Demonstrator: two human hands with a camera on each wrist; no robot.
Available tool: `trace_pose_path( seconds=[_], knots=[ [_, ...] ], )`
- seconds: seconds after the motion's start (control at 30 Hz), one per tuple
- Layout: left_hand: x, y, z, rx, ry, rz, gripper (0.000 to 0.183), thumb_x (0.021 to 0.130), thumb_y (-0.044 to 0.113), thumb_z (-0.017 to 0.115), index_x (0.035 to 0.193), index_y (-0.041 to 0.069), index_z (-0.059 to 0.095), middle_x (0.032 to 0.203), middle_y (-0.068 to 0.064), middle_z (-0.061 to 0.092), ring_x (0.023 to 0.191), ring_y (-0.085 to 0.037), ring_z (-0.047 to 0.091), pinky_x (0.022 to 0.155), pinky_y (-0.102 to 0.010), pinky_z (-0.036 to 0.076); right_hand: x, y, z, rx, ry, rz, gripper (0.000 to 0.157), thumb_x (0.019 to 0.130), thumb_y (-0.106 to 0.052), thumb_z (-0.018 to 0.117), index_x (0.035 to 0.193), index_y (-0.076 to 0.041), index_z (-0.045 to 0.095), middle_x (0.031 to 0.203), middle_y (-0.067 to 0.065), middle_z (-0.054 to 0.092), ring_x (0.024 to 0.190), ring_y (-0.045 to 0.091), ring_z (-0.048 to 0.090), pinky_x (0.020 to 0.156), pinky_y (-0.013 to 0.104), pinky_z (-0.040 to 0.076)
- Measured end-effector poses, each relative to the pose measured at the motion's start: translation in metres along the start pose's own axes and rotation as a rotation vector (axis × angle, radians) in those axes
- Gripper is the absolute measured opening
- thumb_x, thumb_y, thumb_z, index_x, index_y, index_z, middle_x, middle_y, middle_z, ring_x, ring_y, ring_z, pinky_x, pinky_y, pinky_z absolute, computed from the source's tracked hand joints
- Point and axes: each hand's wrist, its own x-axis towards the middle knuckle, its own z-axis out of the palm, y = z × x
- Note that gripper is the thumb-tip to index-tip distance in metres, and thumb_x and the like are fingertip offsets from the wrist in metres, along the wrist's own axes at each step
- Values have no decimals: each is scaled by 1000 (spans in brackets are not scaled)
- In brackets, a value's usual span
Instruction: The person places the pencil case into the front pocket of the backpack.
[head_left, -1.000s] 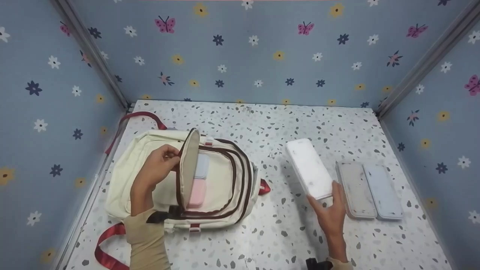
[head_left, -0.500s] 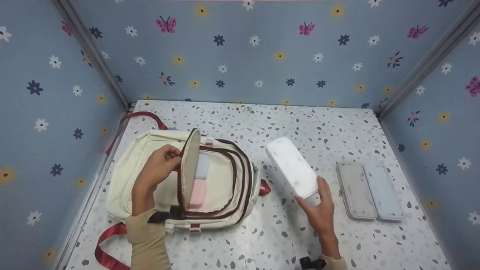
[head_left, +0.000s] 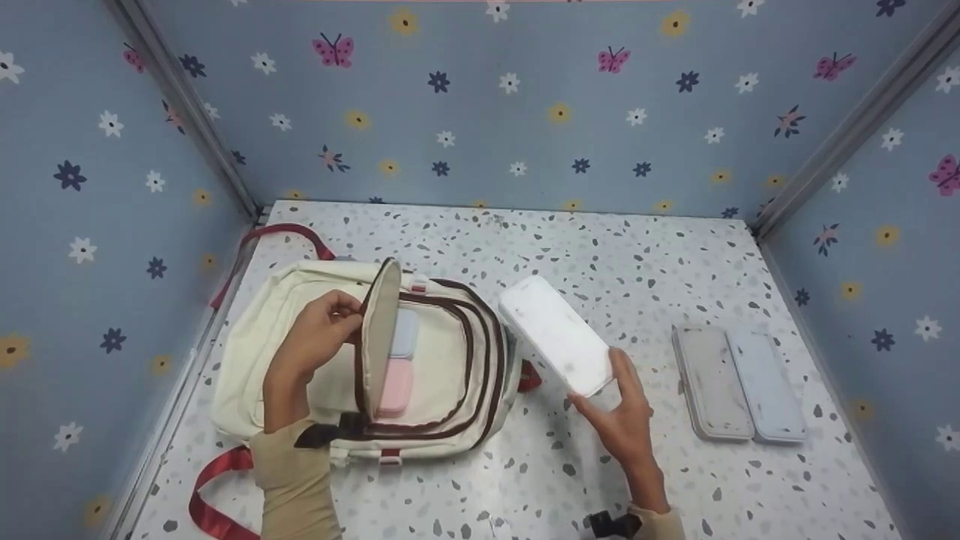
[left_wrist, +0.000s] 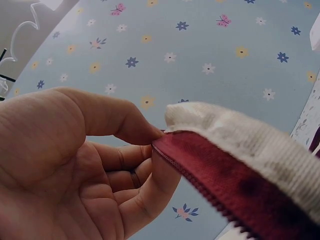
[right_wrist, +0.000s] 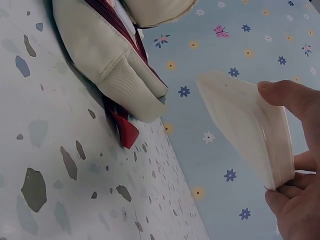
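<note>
A cream backpack with brown-red zips lies on its back at the left. My left hand pinches the zip edge of its front pocket flap and holds it up. Inside the pocket lie a light-blue case and a pink case, each partly hidden by the flap. My right hand grips a long white case by its near end, thumb on one side and fingers on the other. Tilted, the case hangs above the table, right beside the backpack's right end.
On the right side of the speckled table, a grey case and another light-blue case lie side by side. Red straps trail from the backpack. Flower-patterned walls enclose the back and both sides.
My right hand has carried the white case leftward, from near the grey case to the backpack's right end. My left hand and the raised flap have stayed put.
</note>
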Motion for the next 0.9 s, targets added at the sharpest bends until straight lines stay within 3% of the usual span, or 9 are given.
trace_pose_path(
  seconds=[0.07, 0.23, 0.37, 0.53, 0.7, 0.9],
  knots=[
    [0, 0, 0, 2, -4, -3, 20, 95, 7, 49, 109, -7, 50, 91, -9, 54, 72, -9, 61, 70, -23, 53, 1, -1, 2, 13, -10, -23, 87, 67, -4, 85, 141, 4, 40, 142, 21, 43, 131, 34, 42, 110, 39, 29],
    [0, 0, 0, 16, -9, -16, 22, 96, 9, 48, 112, -6, 50, 93, -10, 54, 73, -10, 62, 71, -24, 52, 3, 5, 8, 47, -30, -108, 87, 65, -2, 85, 139, 7, 41, 138, 26, 45, 127, 39, 44, 107, 15, 29],
    [0, 0, 0, 18, -7, -20, 22, 96, 10, 49, 111, -5, 50, 93, -10, 54, 73, -11, 62, 72, -25, 53, 3, 21, 17, 43, -53, -103, 91, 66, -7, 86, 142, 2, 39, 142, 21, 43, 131, 36, 42, 108, 12, 25],
    [1, -1, 2, 16, -8, -14, 21, 95, 9, 49, 111, -6, 50, 93, -10, 54, 73, -11, 61, 71, -24, 53, 3, 30, 28, 8, -104, -64, 93, 69, -23, 86, 145, -6, 37, 148, 10, 39, 136, 27, 39, 111, 24, 29],
    [3, -1, 4, 7, -12, -8, 20, 95, 7, 49, 109, -7, 50, 91, -10, 55, 72, -10, 61, 70, -23, 53, 5, 27, 41, 2, -157, -102, 93, 71, -30, 85, 145, -4, 37, 149, 13, 37, 136, 30, 39, 108, 47, 34],
    [4, 1, 6, 11, -16, -11, 20, 94, 7, 49, 109, -7, 51, 90, -9, 55, 71, -10, 62, 70, -24, 53, 9, 18, 55, -28, -235, -141, 93, 71, -35, 83, 146, -5, 37, 150, 15, 37, 139, 33, 35, 108, 48, 34]
  ],
)
